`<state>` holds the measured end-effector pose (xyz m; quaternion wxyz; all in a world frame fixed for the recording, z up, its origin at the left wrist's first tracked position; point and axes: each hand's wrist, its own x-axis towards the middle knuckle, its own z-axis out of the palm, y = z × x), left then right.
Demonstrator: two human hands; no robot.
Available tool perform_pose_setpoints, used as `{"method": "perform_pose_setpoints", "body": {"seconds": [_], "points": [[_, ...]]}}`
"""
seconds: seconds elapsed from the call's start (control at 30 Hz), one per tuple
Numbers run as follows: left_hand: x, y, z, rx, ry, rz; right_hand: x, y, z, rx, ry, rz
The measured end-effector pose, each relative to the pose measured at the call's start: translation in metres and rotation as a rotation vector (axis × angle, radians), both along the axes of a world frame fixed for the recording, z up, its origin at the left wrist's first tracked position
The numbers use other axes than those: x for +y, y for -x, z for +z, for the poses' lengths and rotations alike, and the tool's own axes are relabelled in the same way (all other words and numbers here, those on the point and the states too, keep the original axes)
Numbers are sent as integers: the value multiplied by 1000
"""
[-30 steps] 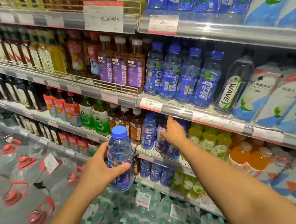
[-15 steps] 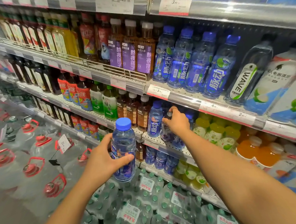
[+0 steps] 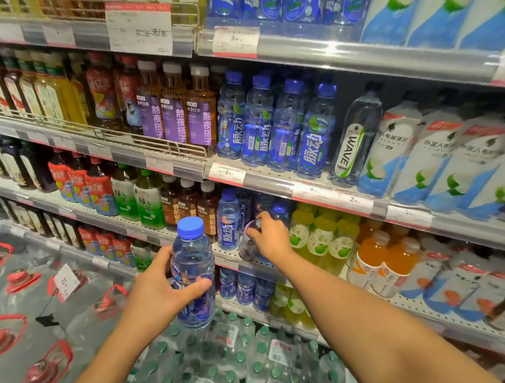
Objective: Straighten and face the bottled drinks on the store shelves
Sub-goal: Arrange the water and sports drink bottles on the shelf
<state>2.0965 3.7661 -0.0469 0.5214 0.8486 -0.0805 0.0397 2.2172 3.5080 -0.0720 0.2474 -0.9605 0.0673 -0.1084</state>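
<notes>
Blue-capped bottle (image 3: 193, 275) stands upright in the left hand (image 3: 160, 290), held out in front of the shelves and not resting on any of them; the fingers wrap behind its labelled lower half and the thumb presses across the front. Just right of it and further in, the right hand (image 3: 270, 238) reaches onto the perforated shelf (image 3: 228, 258) and curls its fingers over the top of a tilted bottle (image 3: 248, 244) with a purplish tint, gripping it near the neck. Immediately left of that bottle, a blue drink bottle (image 3: 229, 220) stands upright with its label facing out. To the right of the right hand stand yellow-green drinks (image 3: 318, 240), and beyond them orange drinks (image 3: 386, 263). One shelf above the right hand, a row of four blue bottles (image 3: 274, 123) faces forward, with a clear bottle marked WAVE (image 3: 356, 139) leaning beside them. Below the blue-capped bottle lie shrink-wrapped packs of green-capped water (image 3: 242, 356).
</notes>
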Motion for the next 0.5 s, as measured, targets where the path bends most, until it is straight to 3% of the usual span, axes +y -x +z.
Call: {"method": "perform_pose_setpoints", "body": {"seconds": [0.5], "points": [[-70,2,22,-66,59,-86,-68,112,39,-127,-160,-6]]}}
